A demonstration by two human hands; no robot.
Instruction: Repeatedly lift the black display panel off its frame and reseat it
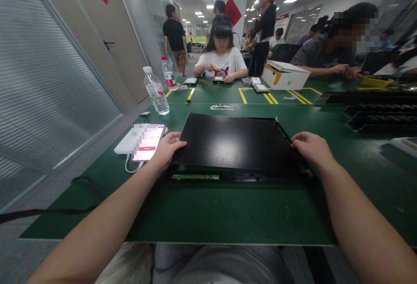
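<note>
A dark, glossy display panel [228, 143] lies in front of me, tilted slightly within a thin black frame [260, 177]. Along the near side, a green circuit board strip [195, 177] shows below the panel's edge. My left hand [167, 148] grips the panel's left edge, thumb on top and fingers closed around the side. On the opposite side, my right hand [311, 147] pinches the frame's right rim, where a narrow gap separates rim and panel. The undersides of panel and frame are hidden.
A phone [150, 143] rests against a white block with a cable at left. Two water bottles [157, 93] stand behind it. Across the green table [228, 214] a person handles a small device. A white box [286, 75] and stacked black strips [381, 112] are at right.
</note>
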